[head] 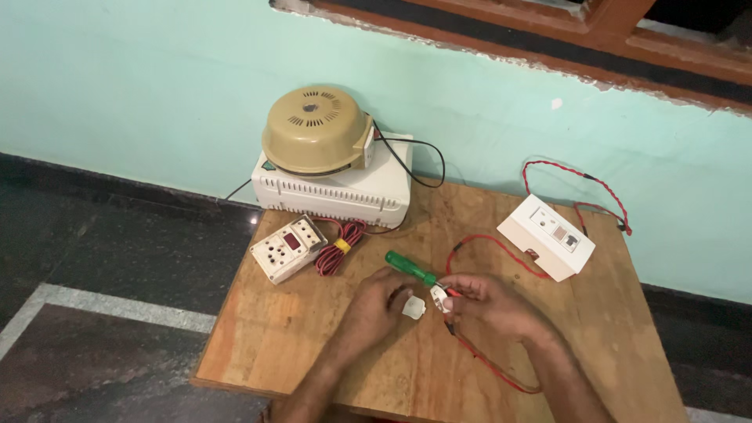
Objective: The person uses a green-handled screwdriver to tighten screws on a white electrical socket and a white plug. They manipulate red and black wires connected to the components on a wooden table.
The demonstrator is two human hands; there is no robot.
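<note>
Fingers of both hands meet — left hand [376, 301] on screwdriver [410, 268], right hand [484, 300] pinching plug [439, 298].

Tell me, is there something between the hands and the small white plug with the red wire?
Nothing visible. The right hand already holds the white plug, and the green screwdriver in the left hand meets it. A loose white cap lies beside it, under the left hand's fingers.

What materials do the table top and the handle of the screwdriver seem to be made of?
Table top: probably plywood or unpainted board, matte, with visible brown grain and pale edges. Screwdriver handle: likely hard plastic, glossy and bright green; it might be translucent, though that is unclear.
</note>
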